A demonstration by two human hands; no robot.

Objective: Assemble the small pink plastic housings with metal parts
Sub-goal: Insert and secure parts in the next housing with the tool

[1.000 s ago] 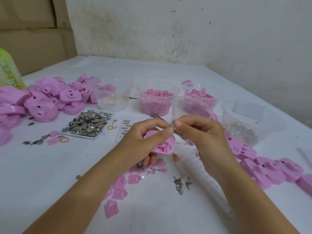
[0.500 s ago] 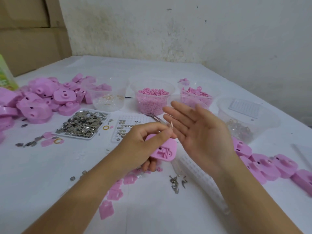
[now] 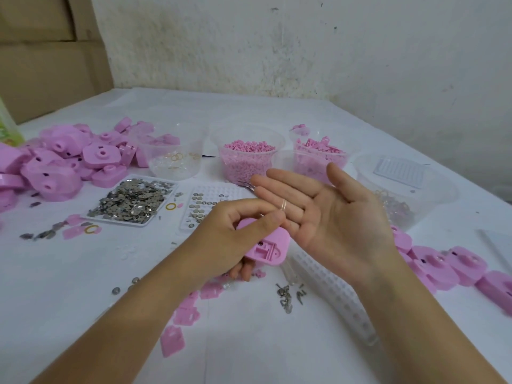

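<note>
Head view: over a white table, the left hand curls round a pink housing, a small metal ring upright at its fingertips (touching the other hand's fingers); the right hand lies flat, palm up, holding nothing.

The table before me is covered in white, a little creased, and it runs away from me to the far wall. That wall is whitish plaster, blotched with yellow-grey stains and a few dark specks, and it closes in along the table's right side too. Beyond the far left edge I see stacked brown cardboard boxes. The light is soft and even, and the shadows are faint.
</note>
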